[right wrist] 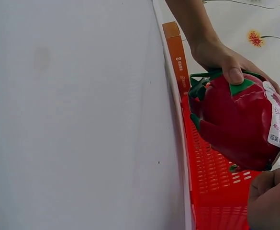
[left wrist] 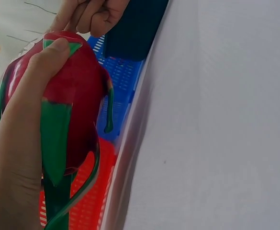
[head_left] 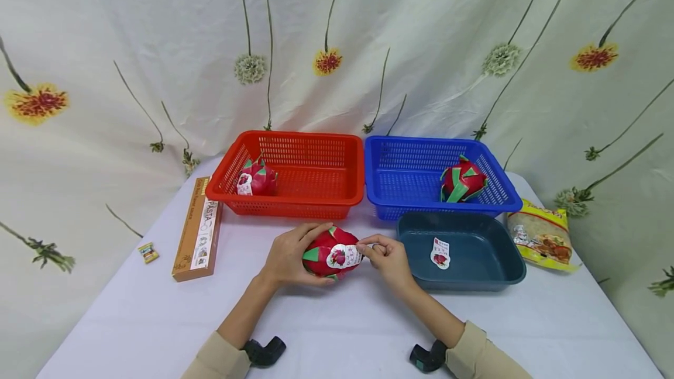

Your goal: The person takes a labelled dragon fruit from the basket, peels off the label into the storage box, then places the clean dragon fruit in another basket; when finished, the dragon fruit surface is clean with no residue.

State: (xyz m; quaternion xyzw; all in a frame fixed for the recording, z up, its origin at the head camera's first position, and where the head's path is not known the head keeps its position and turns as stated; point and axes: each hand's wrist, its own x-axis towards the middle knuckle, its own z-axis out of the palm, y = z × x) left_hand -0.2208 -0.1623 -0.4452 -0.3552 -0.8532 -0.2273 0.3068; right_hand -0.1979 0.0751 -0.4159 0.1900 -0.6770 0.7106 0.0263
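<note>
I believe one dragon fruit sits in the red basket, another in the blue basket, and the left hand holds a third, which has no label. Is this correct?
Not quite: in the head view, the third fruit, in the left hand, bears a white label. The first fruit sits in the red basket, the second fruit in the blue basket.

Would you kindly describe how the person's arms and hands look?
The left sleeve and right sleeve are beige and stop short of the hands. One black bent piece shows beside the left sleeve, another black bent piece beside the right. The left hand and right hand are ungloved.
</note>
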